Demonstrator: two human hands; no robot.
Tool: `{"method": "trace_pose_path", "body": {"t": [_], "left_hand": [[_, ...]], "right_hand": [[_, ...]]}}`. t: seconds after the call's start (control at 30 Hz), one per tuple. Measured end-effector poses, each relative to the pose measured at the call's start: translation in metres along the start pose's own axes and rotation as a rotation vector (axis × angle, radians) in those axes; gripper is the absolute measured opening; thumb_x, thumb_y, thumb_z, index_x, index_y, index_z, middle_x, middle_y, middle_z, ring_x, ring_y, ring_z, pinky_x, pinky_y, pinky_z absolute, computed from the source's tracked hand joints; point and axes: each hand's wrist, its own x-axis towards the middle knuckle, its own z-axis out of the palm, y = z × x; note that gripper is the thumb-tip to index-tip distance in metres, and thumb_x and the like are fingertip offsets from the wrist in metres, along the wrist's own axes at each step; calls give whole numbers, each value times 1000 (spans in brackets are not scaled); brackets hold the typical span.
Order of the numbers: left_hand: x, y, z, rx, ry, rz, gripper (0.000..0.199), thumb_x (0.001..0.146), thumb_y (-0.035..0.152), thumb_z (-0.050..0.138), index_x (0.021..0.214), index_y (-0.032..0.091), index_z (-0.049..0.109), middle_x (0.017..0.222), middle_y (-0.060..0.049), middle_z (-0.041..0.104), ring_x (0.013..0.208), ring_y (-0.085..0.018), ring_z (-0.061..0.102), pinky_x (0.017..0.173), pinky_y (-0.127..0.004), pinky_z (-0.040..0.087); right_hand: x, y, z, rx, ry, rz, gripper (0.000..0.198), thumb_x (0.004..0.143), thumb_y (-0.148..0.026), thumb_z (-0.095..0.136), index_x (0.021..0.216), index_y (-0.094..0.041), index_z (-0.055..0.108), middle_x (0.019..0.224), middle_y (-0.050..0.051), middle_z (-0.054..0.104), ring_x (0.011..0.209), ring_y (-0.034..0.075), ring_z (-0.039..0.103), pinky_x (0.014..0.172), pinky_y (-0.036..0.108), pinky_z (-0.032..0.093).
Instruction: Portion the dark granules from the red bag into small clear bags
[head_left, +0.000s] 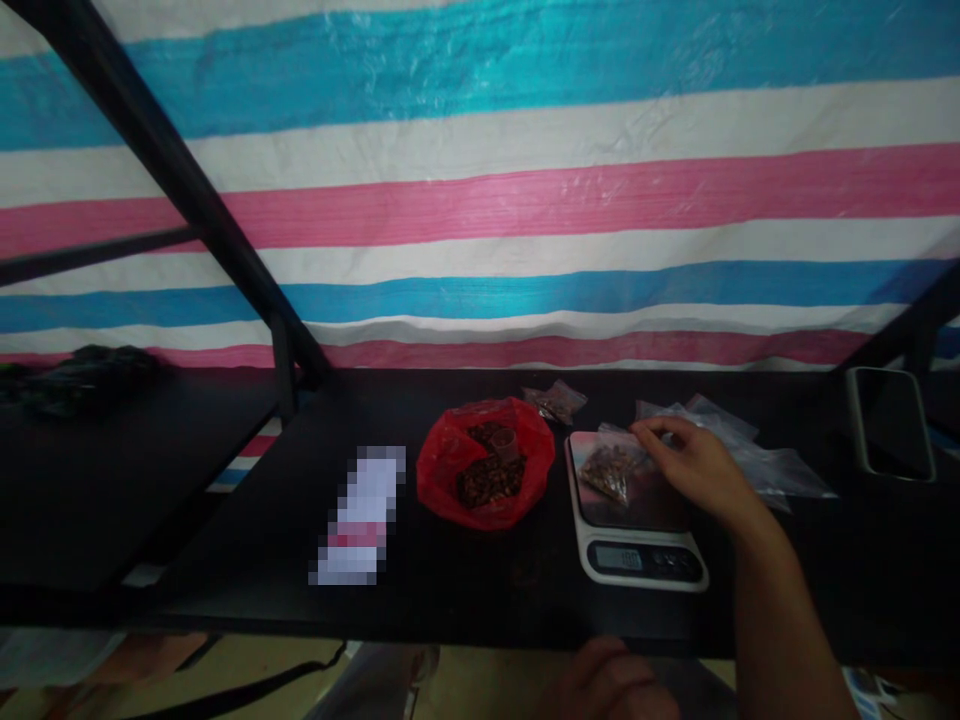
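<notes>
The right hand (694, 462) reached in over a white scale (652, 510), thumb and forefinger pinching the top edge of a small clear bag (609, 474). The bag lay on the metal plate just left of those fingertips, creased and slack, its brown pieces gathered toward a corner pointing at the person. Right of the hand, flat plastic bags (787, 472) overlapped; a phone (892, 422) stood well beyond them. Left of it, past a narrow strip of black tabletop (480, 585), an open red bag (435, 485) held dark beans and a clear cup (504, 444), with filled packets (559, 402) just behind. A striped sheet (525, 200) bounded the far side. Nearer the person, bare tabletop ran to the front edge, where the left hand (619, 688) was low, fingers curled; I could not tell whether it gripped anything.
</notes>
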Motion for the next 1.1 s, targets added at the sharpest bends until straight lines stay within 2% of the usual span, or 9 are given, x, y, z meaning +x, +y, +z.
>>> {"method": "trace_pose_path", "body": {"t": [0.2, 0.4, 0.57, 0.6, 0.7, 0.77, 0.93, 1.0, 1.1], "left_hand": [[2, -3, 1, -113, -57, -39, 9, 102, 23, 61, 108, 27, 66, 72, 2, 77, 62, -15, 72, 69, -26, 65], [12, -3, -7, -111, -59, -49, 15, 99, 19, 63, 113, 24, 63, 73, 1, 78, 64, -16, 74, 70, -26, 65], [47, -9, -34, -97, 26, -94, 9, 103, 25, 56, 110, 25, 62, 70, 1, 73, 60, -14, 70, 64, -25, 63], [56, -9, -40, -84, 120, -85, 10, 102, 21, 53, 107, 25, 62, 68, 3, 69, 56, -13, 66, 61, -23, 62], [81, -10, -58, 131, 295, -201, 28, 91, 1, 51, 103, 23, 62, 79, -1, 65, 74, -15, 68, 72, -28, 64], [91, -12, -66, 157, 338, -328, 35, 87, -5, 54, 109, 22, 61, 90, -3, 65, 84, -15, 69, 73, -26, 62], [102, -31, -75, 36, 329, -592, 39, 92, 16, 68, 130, 24, 60, 122, -10, 69, 111, -23, 70, 93, -37, 61], [105, -39, -74, -107, 288, -807, 33, 95, 26, 70, 128, 24, 64, 118, -9, 73, 104, -22, 72, 88, -34, 61], [109, -48, -71, -357, 225, -1047, 20, 101, 38, 63, 104, 21, 72, 94, -5, 76, 83, -18, 71, 74, -28, 59]], "right_hand": [[0, -1, 1, 18, 7, -2, 31, 84, -50, 61, 81, -25, 79, 92, 8, 82, 92, 30, 75, 90, 43, 56], [-2, 3, -3, 7, -10, -5, 29, 85, -48, 63, 82, -25, 80, 92, 7, 83, 91, 29, 75, 89, 42, 56], [-4, -1, -4, 47, -82, -18, 28, 83, -50, 67, 83, -24, 79, 94, 8, 82, 91, 30, 74, 88, 43, 56], [-4, -3, -4, 59, -89, -17, 26, 82, -48, 67, 81, -25, 78, 93, 8, 81, 90, 30, 74, 87, 43, 56], [-5, -12, -6, 122, -96, -28, 22, 82, -45, 67, 78, -25, 75, 88, 7, 79, 86, 28, 72, 83, 40, 55], [-8, -23, -9, 208, -122, -55, 23, 84, -46, 69, 81, -25, 76, 87, 6, 78, 85, 26, 70, 81, 38, 55], [-19, -60, -11, 457, -317, -163, 24, 88, -47, 75, 83, -24, 76, 85, 4, 76, 83, 23, 70, 76, 32, 54], [-23, -73, -3, 518, -394, -174, 23, 89, -47, 76, 84, -24, 76, 83, 3, 75, 79, 21, 69, 73, 31, 53], [-27, -83, 17, 595, -438, -130, 25, 85, -48, 82, 92, -24, 75, 84, 2, 75, 77, 19, 68, 70, 29, 53]]}}
